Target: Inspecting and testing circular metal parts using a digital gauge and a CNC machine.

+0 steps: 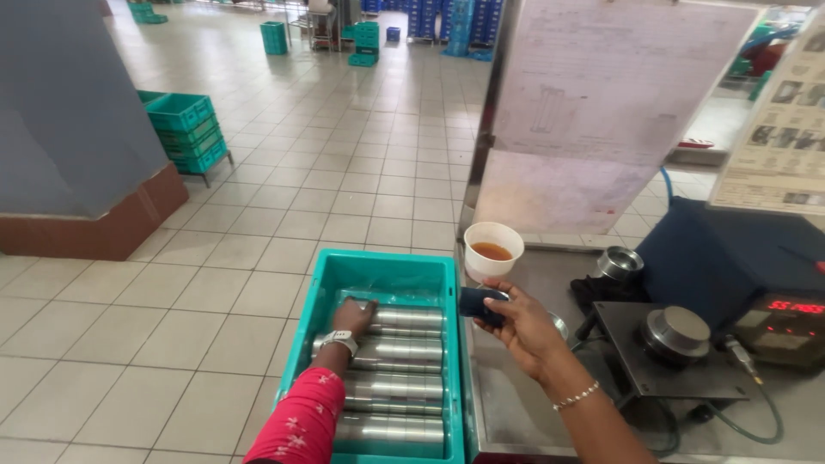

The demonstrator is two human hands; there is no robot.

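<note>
My left hand (352, 316) reaches down into a teal plastic crate (391, 268) and grips the end of the top shiny metal cylinder (411, 320); several more cylinders lie stacked below it. A white watch sits on that wrist, with a red sleeve behind it. My right hand (520, 325) is raised over the steel workbench (550, 275), holding a small dark blue block (479, 303) between thumb and fingers. A white paper cup of brown liquid (492, 250) stands just above that hand, at the bench's left edge.
A dark measuring unit with a red digital display (786, 320) and a round metal fixture (677, 328) stand on the bench's right. A metal ring part (619, 262) sits behind. Paper sheets (593, 112) hang above. Stacked teal crates (185, 131) stand on the tiled floor left.
</note>
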